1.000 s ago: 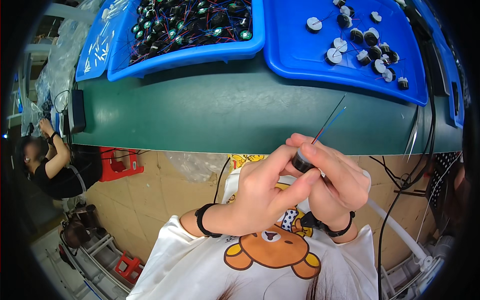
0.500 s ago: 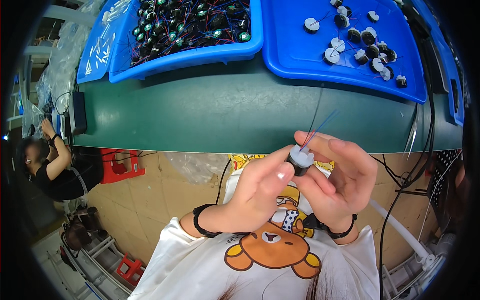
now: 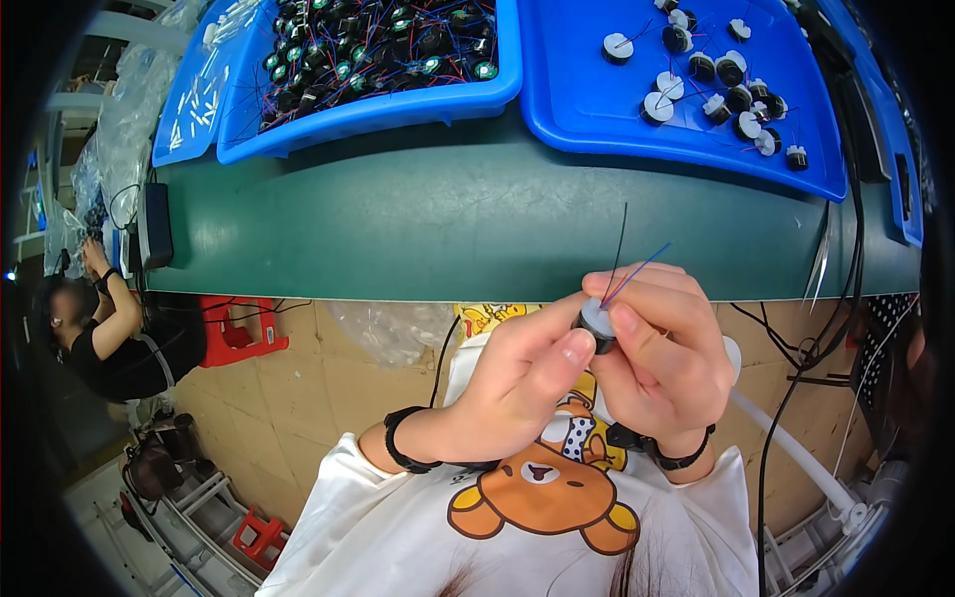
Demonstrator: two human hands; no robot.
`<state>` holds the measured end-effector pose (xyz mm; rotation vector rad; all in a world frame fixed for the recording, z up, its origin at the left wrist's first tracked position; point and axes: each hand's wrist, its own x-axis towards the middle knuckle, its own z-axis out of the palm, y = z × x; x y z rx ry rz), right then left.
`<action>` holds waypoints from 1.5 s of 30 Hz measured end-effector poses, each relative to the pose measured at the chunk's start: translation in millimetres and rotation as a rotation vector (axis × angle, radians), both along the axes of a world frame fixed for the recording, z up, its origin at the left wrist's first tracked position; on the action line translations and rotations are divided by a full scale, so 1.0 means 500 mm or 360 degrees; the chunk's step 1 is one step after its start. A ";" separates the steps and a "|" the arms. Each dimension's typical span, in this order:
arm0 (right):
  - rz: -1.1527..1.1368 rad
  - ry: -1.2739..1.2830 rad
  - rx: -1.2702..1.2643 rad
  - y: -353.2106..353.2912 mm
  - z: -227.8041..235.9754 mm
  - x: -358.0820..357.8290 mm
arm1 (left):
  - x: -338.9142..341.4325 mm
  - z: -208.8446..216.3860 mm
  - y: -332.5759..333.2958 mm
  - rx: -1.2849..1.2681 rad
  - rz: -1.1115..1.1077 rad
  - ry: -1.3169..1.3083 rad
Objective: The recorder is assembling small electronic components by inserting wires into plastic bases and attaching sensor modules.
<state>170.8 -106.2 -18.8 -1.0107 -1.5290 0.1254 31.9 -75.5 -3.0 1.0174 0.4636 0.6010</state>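
Just in front of my chest, both hands hold a small wired motor [image 3: 598, 324], a short black cylinder with a white cap on top. Thin black, red and blue wires stick up from the cap. My left hand [image 3: 527, 373] pinches it from the left, with the thumb against the black side. On the right, my right hand [image 3: 667, 348] has its thumb pressed on the cap's edge and its fingers curled around the far side. The fingers partly cover the motor's body.
A green table [image 3: 398, 224] lies ahead. On it, a blue bin [image 3: 368, 118] holds many black parts with wires, and a blue tray [image 3: 587, 109] holds several white-capped ones. White pieces fill a blue tray [image 3: 199, 109] at left. A person [image 3: 119, 318] works at far left, beside a red stool [image 3: 239, 333].
My right hand's fingers have closed in, and its thumb now presses on the white cap. The motor is tilted slightly, and its wires point in a somewhat different direction.
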 end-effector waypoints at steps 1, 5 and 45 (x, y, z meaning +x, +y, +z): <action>-0.0005 -0.0005 0.0003 0.000 -0.001 -0.001 | -0.001 -0.002 -0.001 0.0002 0.0005 0.0009; -0.0049 -0.0048 0.0017 0.001 -0.006 -0.004 | -0.001 0.002 -0.003 -0.0010 0.0035 0.0055; 0.0365 0.0789 -0.0520 -0.025 0.039 0.015 | -0.008 0.016 0.014 -0.0053 -0.0381 0.0067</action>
